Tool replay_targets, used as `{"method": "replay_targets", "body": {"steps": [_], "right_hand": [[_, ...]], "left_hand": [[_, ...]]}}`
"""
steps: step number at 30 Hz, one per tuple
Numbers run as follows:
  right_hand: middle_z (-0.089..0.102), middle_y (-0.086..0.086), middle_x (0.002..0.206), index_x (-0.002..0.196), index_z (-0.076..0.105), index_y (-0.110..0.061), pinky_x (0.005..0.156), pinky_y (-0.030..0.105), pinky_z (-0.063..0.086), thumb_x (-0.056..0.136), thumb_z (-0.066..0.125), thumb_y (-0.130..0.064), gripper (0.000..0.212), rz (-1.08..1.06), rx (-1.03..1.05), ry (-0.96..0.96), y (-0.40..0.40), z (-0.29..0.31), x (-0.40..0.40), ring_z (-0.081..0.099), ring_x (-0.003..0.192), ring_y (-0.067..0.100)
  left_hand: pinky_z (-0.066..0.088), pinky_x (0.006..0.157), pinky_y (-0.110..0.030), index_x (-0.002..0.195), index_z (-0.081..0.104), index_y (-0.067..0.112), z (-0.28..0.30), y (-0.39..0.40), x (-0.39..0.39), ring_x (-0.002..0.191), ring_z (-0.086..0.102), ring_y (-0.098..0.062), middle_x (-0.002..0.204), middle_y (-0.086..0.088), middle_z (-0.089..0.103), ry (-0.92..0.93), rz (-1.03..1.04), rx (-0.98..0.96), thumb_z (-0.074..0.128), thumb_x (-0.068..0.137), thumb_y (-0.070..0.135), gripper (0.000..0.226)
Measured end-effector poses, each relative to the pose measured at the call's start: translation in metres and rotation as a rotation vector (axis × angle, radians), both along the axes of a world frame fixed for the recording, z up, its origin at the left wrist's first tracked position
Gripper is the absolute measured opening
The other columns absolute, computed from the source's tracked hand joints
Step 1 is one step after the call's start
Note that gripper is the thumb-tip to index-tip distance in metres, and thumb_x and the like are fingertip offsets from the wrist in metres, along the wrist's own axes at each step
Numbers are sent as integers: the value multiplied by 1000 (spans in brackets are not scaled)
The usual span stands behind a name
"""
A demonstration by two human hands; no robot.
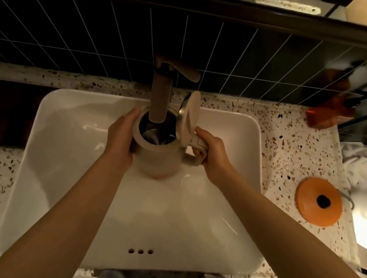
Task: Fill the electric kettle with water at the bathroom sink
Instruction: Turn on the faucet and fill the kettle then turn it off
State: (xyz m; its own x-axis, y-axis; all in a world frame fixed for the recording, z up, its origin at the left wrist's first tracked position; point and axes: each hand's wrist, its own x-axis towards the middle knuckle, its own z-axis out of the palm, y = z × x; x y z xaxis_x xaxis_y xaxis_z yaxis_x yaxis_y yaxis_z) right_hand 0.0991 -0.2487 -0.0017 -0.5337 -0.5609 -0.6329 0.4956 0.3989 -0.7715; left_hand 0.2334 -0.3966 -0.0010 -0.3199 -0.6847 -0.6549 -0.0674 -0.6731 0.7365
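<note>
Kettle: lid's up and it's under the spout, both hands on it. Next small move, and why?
Probably free the left hand and lift the tap lever. The kettle sits with its mouth under the spout, lid open, right hand on the handle; no running water is clearly visible.

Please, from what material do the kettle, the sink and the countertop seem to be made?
Kettle: probably matte plastic outside, as its beige body shows no glare; the lid's rim and the inside look like shiny metal. Sink: likely glazed ceramic, white and smooth with bright highlights. Countertop: looks like terrazzo or a speckled composite stone, pale with dark and brown chips; the finish is hard to judge.
</note>
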Motion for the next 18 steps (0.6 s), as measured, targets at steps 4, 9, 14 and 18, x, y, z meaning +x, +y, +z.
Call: {"method": "replay_targets", "body": {"steps": [4, 9, 14, 18], "right_hand": [[47, 9, 60, 85, 63, -5, 69, 31, 35, 90, 56, -33, 30, -48, -74, 52, -3, -16, 2, 45, 60, 14], [65, 8, 67, 81, 71, 1, 71, 29, 45, 85, 61, -35, 38, -12, -63, 67, -6, -29, 1, 60, 67, 14], [58, 26, 84, 96, 57, 26, 76, 40, 42, 77, 63, -34, 64, -56, -88, 104, -5, -30, 4, 54, 81, 32], [59, 24, 81, 94, 61, 23, 75, 41, 41, 84, 59, -27, 52, -42, -95, 116, -3, -34, 1, 54, 80, 32]], "left_hand": [[57, 68, -27, 117, 69, 13, -10, -3, 4, 93, 73, -17, 99, -3, 78, 70, 7, 9, 65, 90, 32, 33], [55, 75, -29, 118, 70, 10, -18, -5, 12, 98, 72, -19, 103, -5, 78, 91, -4, -26, 64, 92, 28, 32], [51, 74, -26, 99, 74, 20, -19, -4, 17, 94, 71, -16, 92, 2, 77, 4, -49, -130, 69, 87, 28, 16], [44, 81, -7, 118, 59, 26, -11, 0, 18, 106, 57, 9, 117, 10, 63, -145, -133, -510, 66, 91, 28, 27]]}}
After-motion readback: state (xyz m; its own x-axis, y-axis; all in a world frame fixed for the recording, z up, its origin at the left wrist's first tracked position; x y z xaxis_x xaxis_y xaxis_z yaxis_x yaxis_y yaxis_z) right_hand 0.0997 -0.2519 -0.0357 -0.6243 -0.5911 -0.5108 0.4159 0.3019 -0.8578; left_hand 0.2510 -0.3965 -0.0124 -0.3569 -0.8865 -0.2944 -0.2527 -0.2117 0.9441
